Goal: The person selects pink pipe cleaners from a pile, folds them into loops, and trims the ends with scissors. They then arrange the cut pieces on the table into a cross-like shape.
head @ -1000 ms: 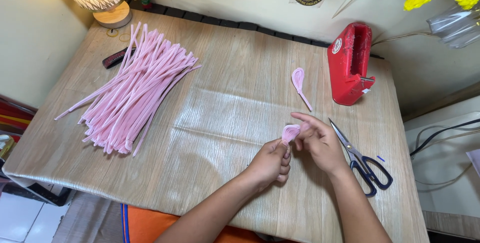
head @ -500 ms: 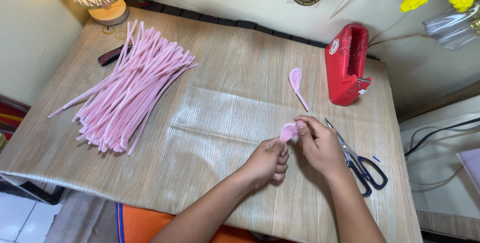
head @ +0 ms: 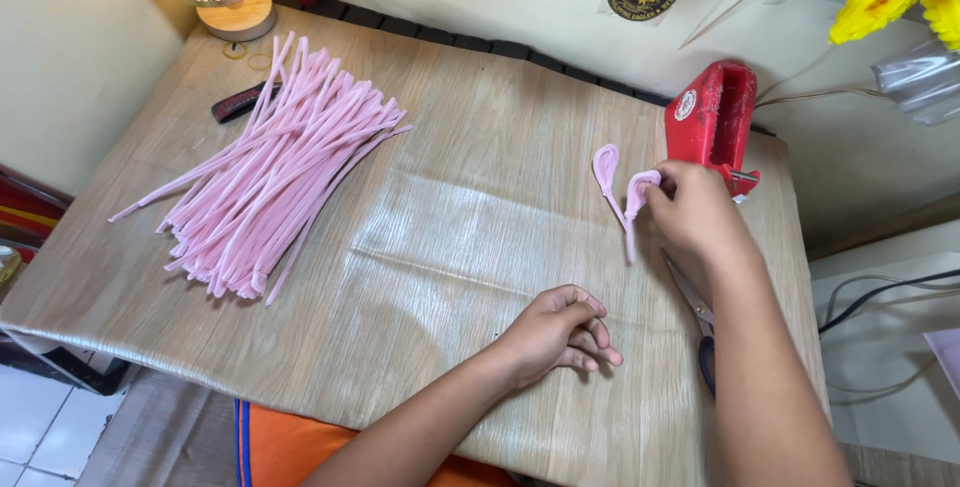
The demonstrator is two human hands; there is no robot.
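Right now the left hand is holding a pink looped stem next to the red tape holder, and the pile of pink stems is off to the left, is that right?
Not quite: the head view shows the right hand holding the pink looped stem next to the red tape holder. The left hand rests empty on the table. The pile of pink stems is off to the left.

Both forearms bare, no sleeves in view. Left hand and right hand: no rings, no watch.
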